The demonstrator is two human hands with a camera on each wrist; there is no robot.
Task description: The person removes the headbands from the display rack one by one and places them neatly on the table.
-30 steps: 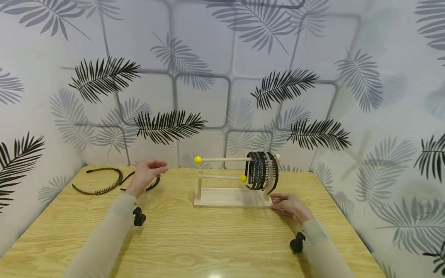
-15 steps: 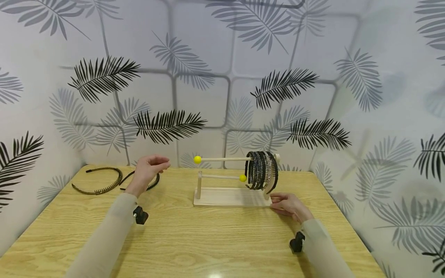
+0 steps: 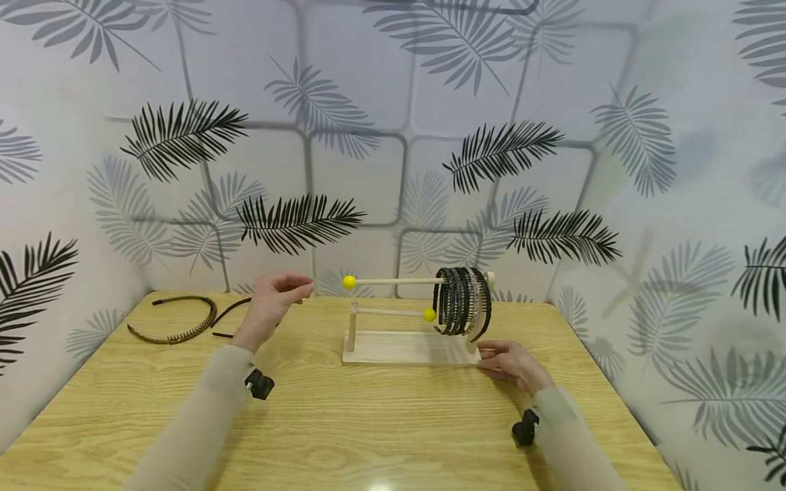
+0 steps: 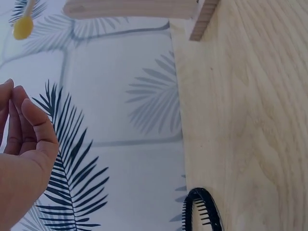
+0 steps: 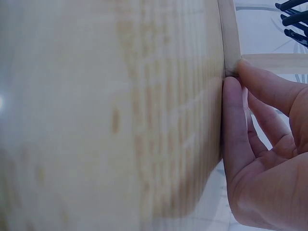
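My left hand (image 3: 273,307) hovers left of a wooden headband rack (image 3: 399,348), its fingers loosely bent with nothing between them. Below it on the table lies a black toothed headband (image 3: 229,309), partly hidden by the hand. Farther left is a brown headband (image 3: 184,335) with teeth. At the rack's front right corner, my right hand (image 3: 512,363) pinches the base between thumb and fingers, seen close in the right wrist view. Several dark and glittery headbands (image 3: 457,303) hang bunched at the right end of the upper rod (image 3: 399,281).
Yellow balls cap the upper rod's left end (image 3: 348,281) and the lower rod's right end (image 3: 429,314). The wood-grain table (image 3: 368,423) runs back to a leaf-patterned wall covering (image 3: 368,177), which also borders both sides.
My left hand has drifted right, toward the rack, and now covers more of the black headband. The right hand and the rack stay where they were.
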